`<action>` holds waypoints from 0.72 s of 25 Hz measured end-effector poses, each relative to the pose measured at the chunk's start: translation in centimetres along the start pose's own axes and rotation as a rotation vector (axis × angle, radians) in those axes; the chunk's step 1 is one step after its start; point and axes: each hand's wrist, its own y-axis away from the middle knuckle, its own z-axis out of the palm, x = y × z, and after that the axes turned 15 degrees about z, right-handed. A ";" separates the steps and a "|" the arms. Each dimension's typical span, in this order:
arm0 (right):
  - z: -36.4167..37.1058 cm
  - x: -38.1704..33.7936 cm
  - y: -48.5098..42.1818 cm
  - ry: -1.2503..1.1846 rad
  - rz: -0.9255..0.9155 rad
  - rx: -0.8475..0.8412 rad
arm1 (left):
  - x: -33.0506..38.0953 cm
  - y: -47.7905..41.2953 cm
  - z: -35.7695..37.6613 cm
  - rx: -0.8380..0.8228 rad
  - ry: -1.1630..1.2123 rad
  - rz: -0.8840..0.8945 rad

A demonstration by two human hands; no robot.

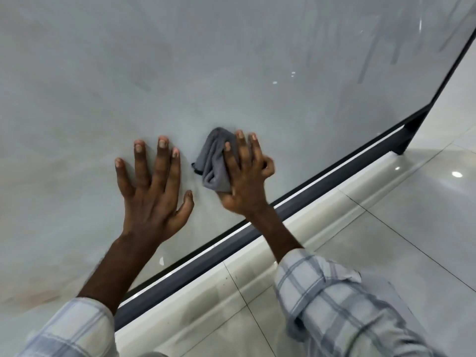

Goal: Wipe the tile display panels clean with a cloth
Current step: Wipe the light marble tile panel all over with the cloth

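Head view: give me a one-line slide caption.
Right hand presses a grey cloth on the tile panel while the left hand lies flat beside it.

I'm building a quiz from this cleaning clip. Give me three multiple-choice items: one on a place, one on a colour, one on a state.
1. Where is the cloth?
A. on the floor
B. under the right hand, against the panel
C. in the left hand

2. What colour is the cloth?
A. grey
B. yellow
C. red

3. How is the left hand?
A. fisted
B. holding a bottle
C. flat, fingers spread

Answers:
1 B: the right hand presses the cloth on the tile panel.
2 A: it is grey.
3 C: the left hand lies open on the panel.
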 end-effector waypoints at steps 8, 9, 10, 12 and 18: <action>3.1 7.8 4.4 -0.624 1.647 -0.083 | 0.3 0.8 1.0 0.005 0.004 0.027; 3.3 7.5 4.8 -0.628 1.714 -0.130 | 0.3 0.8 1.0 0.008 0.012 0.025; 3.3 6.8 4.7 -0.590 1.720 -0.146 | 0.4 0.9 1.0 0.011 0.018 0.023; 2.3 4.3 2.0 -0.530 1.625 -0.075 | 0.4 1.1 1.1 0.016 0.017 0.019; 0.1 2.0 -0.9 -0.507 1.008 0.093 | 0.8 1.0 1.5 0.059 0.004 -0.008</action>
